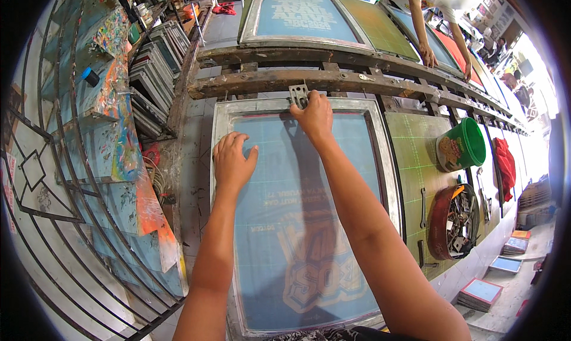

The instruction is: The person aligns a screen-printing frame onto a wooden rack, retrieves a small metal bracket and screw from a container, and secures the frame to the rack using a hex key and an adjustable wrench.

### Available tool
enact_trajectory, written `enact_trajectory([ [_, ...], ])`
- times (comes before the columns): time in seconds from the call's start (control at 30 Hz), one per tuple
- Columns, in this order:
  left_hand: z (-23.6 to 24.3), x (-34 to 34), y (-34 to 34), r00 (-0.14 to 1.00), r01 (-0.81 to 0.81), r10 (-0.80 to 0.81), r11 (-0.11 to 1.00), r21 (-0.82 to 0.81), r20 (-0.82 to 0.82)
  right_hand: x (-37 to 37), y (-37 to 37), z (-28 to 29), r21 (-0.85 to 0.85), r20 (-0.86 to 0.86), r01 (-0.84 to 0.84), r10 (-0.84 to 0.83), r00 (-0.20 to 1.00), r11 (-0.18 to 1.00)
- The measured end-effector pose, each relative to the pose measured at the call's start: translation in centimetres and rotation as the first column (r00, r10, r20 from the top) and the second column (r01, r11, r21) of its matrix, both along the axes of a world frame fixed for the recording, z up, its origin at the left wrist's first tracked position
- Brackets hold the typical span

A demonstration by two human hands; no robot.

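- Head view is filled by a printing screen [297, 222], lying flat on a long table [196, 180] straight ahead of the person.
- A pale metal frame is seen round the screen; its mesh is blue-grey, with mirrored lettering and a large orange and cream design toward the near end.
- The left hand [232, 162] is laid flat on the mesh near the frame's left bar, fingers spread and pointing away, nothing being held.
- The right hand [314, 116] is stretched to the far bar of the frame, its fingers closed round a small metal hinge clamp [298, 94].
- The clamp is fixed to a worn wooden rail [333, 82] that runs across the table just beyond the screen.
- Much of the mesh is covered by both forearms, and a shadow is cast on it under the right arm.
- A second screen [306, 16] with a blue mesh is propped beyond the rail.
- To the right, on a green gridded mat [416, 156], a green bucket [464, 144] is stood, with a round tin of tools [455, 222] nearer.
- A red cloth [505, 165] is lain farther right.
- Stacked frames [154, 73] are kept to the left, beside paint-smeared boards [119, 133].
- Another person's hands [428, 55] are rested on the far right of the table.
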State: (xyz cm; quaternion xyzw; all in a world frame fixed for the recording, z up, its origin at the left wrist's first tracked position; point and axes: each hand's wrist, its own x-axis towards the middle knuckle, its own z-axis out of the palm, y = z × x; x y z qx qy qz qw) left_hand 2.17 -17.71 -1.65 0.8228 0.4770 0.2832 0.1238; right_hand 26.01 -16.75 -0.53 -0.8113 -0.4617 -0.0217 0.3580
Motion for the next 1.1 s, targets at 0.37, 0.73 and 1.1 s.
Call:
enact_trajectory([
  [0.37,0.4,0.1,-0.3,0.999,-0.007,0.007,1.0,0.012,0.036,-0.3,-0.4,0.4,-0.008,0.006,0.012,-0.011,1.0,1.0],
  [0.73,0.4,0.1,-0.3,0.999,-0.01,0.009,1.0,0.018,0.037,-0.5,-0.3,0.2,0.0,-0.012,0.021,-0.021,1.0,1.0],
  [1.1,0.6,0.1,-0.3,1.0,-0.013,0.013,1.0,0.011,0.022,0.4,-0.8,-0.3,0.071,0.057,0.012,-0.016,0.998,0.997],
])
